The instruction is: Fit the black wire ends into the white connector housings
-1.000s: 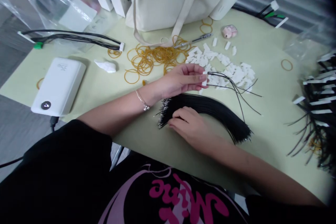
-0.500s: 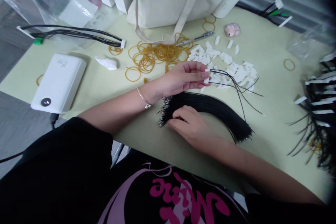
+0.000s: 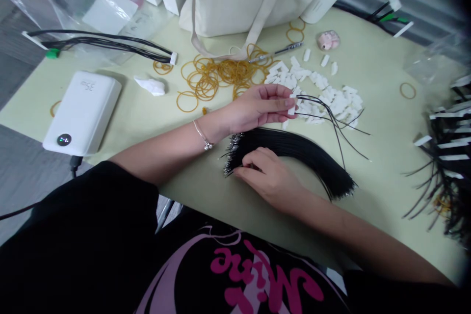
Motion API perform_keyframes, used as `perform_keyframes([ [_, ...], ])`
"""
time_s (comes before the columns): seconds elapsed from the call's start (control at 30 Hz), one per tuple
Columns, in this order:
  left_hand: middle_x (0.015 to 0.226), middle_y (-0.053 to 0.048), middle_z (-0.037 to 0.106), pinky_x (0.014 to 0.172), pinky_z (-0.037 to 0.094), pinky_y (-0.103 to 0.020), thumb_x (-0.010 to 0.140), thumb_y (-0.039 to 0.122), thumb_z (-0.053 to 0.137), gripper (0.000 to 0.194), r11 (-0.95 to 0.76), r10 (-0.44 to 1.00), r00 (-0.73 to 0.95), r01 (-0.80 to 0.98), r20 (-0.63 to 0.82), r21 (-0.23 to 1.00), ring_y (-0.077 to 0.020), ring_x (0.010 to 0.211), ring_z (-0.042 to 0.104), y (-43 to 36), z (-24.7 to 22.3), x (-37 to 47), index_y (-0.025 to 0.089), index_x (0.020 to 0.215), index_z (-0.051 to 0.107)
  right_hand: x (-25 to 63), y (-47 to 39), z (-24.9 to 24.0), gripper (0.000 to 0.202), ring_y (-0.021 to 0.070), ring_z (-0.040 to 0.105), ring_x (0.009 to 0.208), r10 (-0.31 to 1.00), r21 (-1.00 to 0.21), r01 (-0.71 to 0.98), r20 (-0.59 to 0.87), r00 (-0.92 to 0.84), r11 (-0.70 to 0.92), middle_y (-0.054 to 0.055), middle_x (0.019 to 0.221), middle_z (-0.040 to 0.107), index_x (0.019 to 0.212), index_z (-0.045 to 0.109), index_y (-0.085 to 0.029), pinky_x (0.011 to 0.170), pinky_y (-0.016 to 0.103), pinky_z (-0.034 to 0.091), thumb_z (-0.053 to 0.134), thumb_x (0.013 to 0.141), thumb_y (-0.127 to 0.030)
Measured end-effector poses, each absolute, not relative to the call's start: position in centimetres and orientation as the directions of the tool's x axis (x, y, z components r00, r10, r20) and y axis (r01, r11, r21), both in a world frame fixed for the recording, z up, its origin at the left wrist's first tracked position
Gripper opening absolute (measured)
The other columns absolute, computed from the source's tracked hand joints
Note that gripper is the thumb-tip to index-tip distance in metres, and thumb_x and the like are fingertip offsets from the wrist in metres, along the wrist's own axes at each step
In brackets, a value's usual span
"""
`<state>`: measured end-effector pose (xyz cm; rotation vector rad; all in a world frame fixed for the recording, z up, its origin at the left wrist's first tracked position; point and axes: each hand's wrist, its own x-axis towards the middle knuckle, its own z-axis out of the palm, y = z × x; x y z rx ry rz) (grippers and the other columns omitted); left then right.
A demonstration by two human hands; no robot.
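My left hand [image 3: 263, 104] pinches a white connector housing [image 3: 292, 104] between thumb and fingers. Several thin black wires [image 3: 333, 120] run out of its right side and fan over the table. Below it lies a thick bundle of black wires [image 3: 305, 154], curving to the right, with shiny metal terminals at its left end. My right hand [image 3: 270, 176] rests against that left end, thumb and forefinger closed on a black wire; the fingers partly hide the grip. Loose white connector housings [image 3: 331, 100] are heaped just behind my left hand.
Tangled rubber bands [image 3: 228, 73] and a pen [image 3: 289, 49] lie before a cloth bag [image 3: 239, 5]. At left are a white power bank [image 3: 83, 113] and a wired harness [image 3: 110, 44]. Finished-looking harnesses [image 3: 451, 157] pile up at the right edge, near a pink object [image 3: 328, 40].
Both hands keep almost the same place and grip. The view has shifted slightly, and small lights now show on the power bank's round button.
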<state>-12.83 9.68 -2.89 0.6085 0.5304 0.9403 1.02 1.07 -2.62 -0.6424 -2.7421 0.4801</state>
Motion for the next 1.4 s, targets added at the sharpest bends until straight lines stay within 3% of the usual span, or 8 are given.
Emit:
perform_keyframes([
  [0.27, 0.067, 0.004, 0.064, 0.061, 0.050, -0.018, 0.080, 0.006, 0.061, 0.010, 0.447, 0.859, 0.491, -0.584, -0.144, 0.677, -0.0080, 0.064, 0.066, 9.7, -2.9, -12.8, 0.012, 0.080, 0.053, 0.8, 1.1, -2.6, 0.015, 0.0122, 0.038, 0.079, 0.448, -0.384, 0.345, 0.220, -0.867, 0.857, 0.004, 0.082, 0.052, 0.083, 0.061, -0.014, 0.072, 0.026, 0.033, 0.047, 0.086, -0.017],
  [0.57, 0.069, 0.003, 0.062, 0.069, 0.050, -0.022, 0.077, 0.009, 0.065, 0.012, 0.454, 0.856, 0.496, -0.591, -0.143, 0.667, -0.0089, 0.067, 0.065, 9.7, -3.0, -12.8, 0.012, 0.080, 0.054, 1.0, 1.1, -2.5, 0.016, 0.0123, 0.038, 0.078, 0.430, -0.335, 0.347, 0.218, -0.876, 0.876, 0.004, 0.082, 0.052, 0.080, 0.060, -0.015, 0.072, 0.027, 0.033, 0.046, 0.087, -0.016],
  [0.87, 0.067, 0.003, 0.063, 0.063, 0.051, -0.019, 0.079, 0.005, 0.062, 0.010, 0.457, 0.855, 0.498, -0.596, -0.143, 0.660, -0.0084, 0.065, 0.066, 9.8, -2.9, -12.8, 0.011, 0.079, 0.054, 1.0, 1.1, -2.5, 0.014, 0.0124, 0.037, 0.078, 0.421, -0.323, 0.339, 0.230, -0.877, 0.884, 0.004, 0.082, 0.052, 0.083, 0.061, -0.015, 0.072, 0.027, 0.032, 0.047, 0.086, -0.016],
  [1.1, 0.066, 0.004, 0.062, 0.065, 0.051, -0.018, 0.078, 0.007, 0.064, 0.011, 0.456, 0.853, 0.502, -0.587, -0.141, 0.669, -0.0080, 0.065, 0.066, 9.8, -2.9, -12.8, 0.012, 0.079, 0.054, 0.9, 1.2, -2.3, 0.016, 0.0125, 0.037, 0.077, 0.423, -0.304, 0.352, 0.210, -0.882, 0.885, 0.004, 0.081, 0.052, 0.076, 0.058, -0.014, 0.072, 0.027, 0.031, 0.046, 0.087, -0.016],
  [1.2, 0.065, 0.005, 0.062, 0.063, 0.050, -0.017, 0.080, 0.006, 0.060, 0.009, 0.453, 0.853, 0.505, -0.583, -0.136, 0.675, -0.0071, 0.064, 0.066, 9.8, -2.8, -12.7, 0.012, 0.080, 0.053, 0.6, 1.2, -1.7, 0.019, 0.0142, 0.039, 0.080, 0.410, -0.252, 0.363, 0.171, -0.896, 0.897, 0.006, 0.084, 0.054, 0.078, 0.060, -0.014, 0.071, 0.028, 0.031, 0.044, 0.088, -0.015],
  [1.3, 0.065, 0.005, 0.063, 0.062, 0.050, -0.016, 0.080, 0.005, 0.060, 0.010, 0.456, 0.852, 0.503, -0.577, -0.146, 0.677, -0.0070, 0.064, 0.066, 9.8, -2.9, -12.7, 0.011, 0.080, 0.052, 0.0, 0.5, -1.6, 0.020, 0.0166, 0.041, 0.080, 0.405, -0.114, 0.392, 0.130, -0.905, 0.913, 0.008, 0.086, 0.055, 0.079, 0.058, -0.013, 0.070, 0.031, 0.030, 0.040, 0.087, -0.012],
  [1.4, 0.066, 0.003, 0.064, 0.062, 0.051, -0.017, 0.081, 0.002, 0.057, 0.009, 0.453, 0.855, 0.501, -0.593, -0.135, 0.666, -0.0084, 0.064, 0.067, 9.8, -3.0, -12.7, 0.010, 0.082, 0.052, -0.4, -0.3, -1.4, 0.018, 0.0172, 0.042, 0.078, 0.334, -0.026, 0.335, 0.188, -0.924, 0.942, 0.009, 0.086, 0.056, 0.082, 0.057, -0.012, 0.071, 0.033, 0.032, 0.039, 0.086, -0.011],
])
